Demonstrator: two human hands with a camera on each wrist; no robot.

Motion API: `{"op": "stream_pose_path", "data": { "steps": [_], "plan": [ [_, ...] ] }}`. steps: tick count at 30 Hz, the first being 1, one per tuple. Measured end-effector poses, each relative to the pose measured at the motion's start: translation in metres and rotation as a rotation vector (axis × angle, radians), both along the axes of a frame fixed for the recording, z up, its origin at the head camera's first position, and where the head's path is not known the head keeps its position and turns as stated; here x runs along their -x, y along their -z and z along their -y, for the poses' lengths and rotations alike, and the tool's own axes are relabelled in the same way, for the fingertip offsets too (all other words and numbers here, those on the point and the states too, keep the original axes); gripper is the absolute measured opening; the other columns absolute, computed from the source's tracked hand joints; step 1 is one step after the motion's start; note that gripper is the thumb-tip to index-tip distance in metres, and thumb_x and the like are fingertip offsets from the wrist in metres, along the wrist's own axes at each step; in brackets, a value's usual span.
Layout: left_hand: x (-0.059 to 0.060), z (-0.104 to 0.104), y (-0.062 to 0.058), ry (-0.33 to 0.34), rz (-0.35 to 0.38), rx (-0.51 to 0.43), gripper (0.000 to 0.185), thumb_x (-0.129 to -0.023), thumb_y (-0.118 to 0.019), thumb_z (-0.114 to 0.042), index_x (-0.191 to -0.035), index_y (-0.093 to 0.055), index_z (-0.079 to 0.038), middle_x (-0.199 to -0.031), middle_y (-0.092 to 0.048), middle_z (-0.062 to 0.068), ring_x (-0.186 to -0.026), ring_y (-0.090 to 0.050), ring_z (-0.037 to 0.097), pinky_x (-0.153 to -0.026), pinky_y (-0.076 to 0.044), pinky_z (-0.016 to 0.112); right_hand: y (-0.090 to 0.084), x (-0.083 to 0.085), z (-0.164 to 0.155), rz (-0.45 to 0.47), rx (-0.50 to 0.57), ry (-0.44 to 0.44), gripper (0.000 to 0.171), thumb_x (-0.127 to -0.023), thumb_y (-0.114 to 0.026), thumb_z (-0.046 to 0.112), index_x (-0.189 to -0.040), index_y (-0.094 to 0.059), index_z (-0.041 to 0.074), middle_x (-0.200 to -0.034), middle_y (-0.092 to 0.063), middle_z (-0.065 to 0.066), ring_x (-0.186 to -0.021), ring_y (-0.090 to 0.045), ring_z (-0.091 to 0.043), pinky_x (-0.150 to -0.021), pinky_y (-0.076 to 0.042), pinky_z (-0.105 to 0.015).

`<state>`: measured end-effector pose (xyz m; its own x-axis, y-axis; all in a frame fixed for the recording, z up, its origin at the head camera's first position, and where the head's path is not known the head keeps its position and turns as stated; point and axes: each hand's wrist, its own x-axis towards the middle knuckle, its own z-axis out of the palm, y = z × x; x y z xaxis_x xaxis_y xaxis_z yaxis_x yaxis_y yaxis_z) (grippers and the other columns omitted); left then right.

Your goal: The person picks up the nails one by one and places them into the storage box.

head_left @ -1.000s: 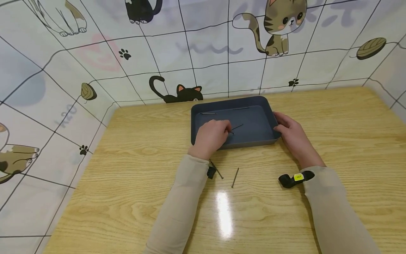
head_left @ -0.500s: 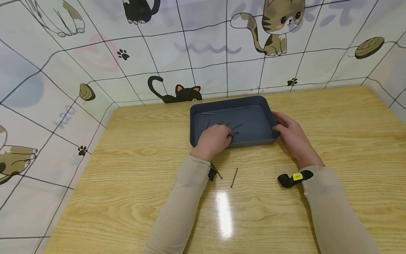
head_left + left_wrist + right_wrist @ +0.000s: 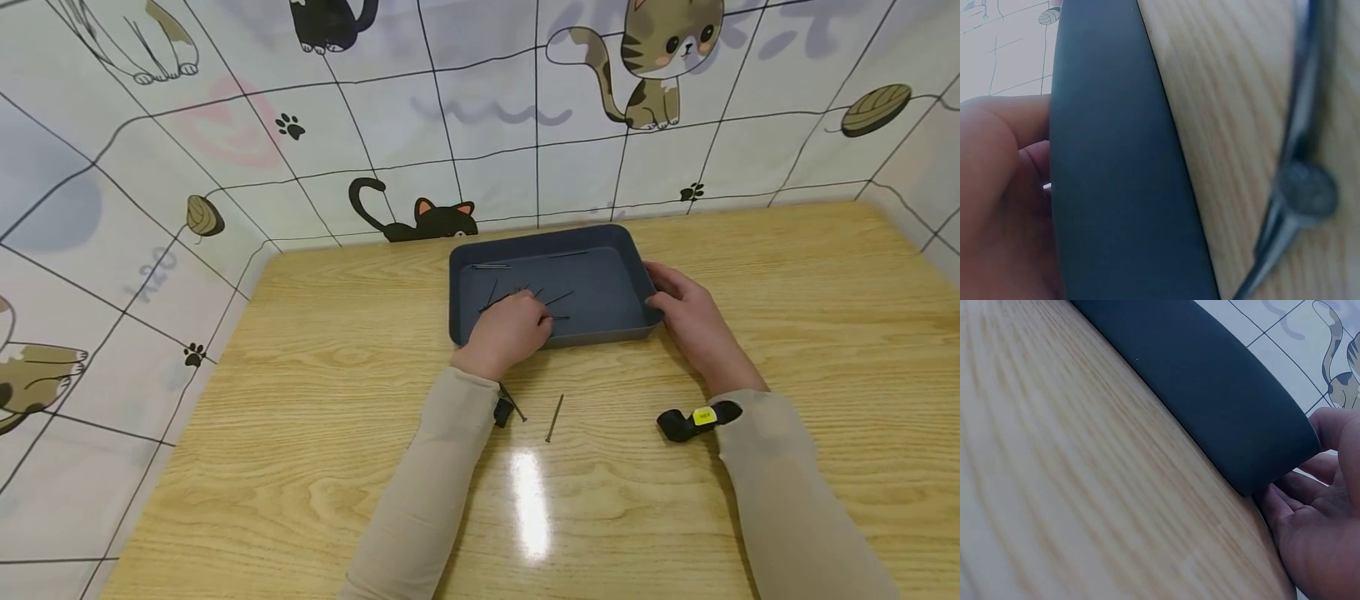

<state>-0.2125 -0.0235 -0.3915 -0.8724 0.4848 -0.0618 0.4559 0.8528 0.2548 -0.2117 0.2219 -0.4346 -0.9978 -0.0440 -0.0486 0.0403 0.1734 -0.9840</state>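
A shallow dark blue-grey tray (image 3: 607, 287) lies on the table with several nails in it. My left hand (image 3: 506, 329) reaches over the tray's front wall, fingers curled down among the nails. A nail (image 3: 561, 317) sticks out to the right from its thumb and index finger, which pinch it; the other fingertips are hidden. In the left wrist view, the tray's outer wall (image 3: 1116, 156) covers much of that hand (image 3: 997, 187). My right hand (image 3: 686, 321) grips the tray's right end, thumb at the rim. The right wrist view shows its fingers (image 3: 1291, 500) at the tray's corner.
Two nails lie on the wooden table (image 3: 300, 433) before the tray, one upright in view (image 3: 555, 418), the other nail (image 3: 516, 406) partly under the left wrist. Pairs of nails (image 3: 491, 267) lie along the tray's back. A cat-printed wall covering (image 3: 495, 125) stands close behind.
My left hand has shifted slightly right inside the tray, uncovering several nails to its left. The nail at its fingertips has moved right. My right hand keeps its hold on the tray.
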Motion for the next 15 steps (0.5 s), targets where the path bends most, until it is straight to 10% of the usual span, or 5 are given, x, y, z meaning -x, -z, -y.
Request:
{"op": "stream_pose_path", "data": {
  "steps": [15],
  "plan": [
    [0.0012, 0.0002, -0.0006, 0.019, -0.035, 0.065, 0.028, -0.095, -0.040, -0.016, -0.102, -0.068, -0.014, -0.094, -0.054, 0.001, -0.077, -0.050, 0.010, -0.065, -0.042, 0.022, 0.0028, 0.0009, 0.0010, -0.018, -0.018, 0.005, 0.049, -0.092, -0.040, 0.009, -0.140, -0.030, 0.014, -0.143, -0.028, -0.008, -0.127, -0.029, -0.016, -0.098, -0.030, -0.030]
  ]
}}
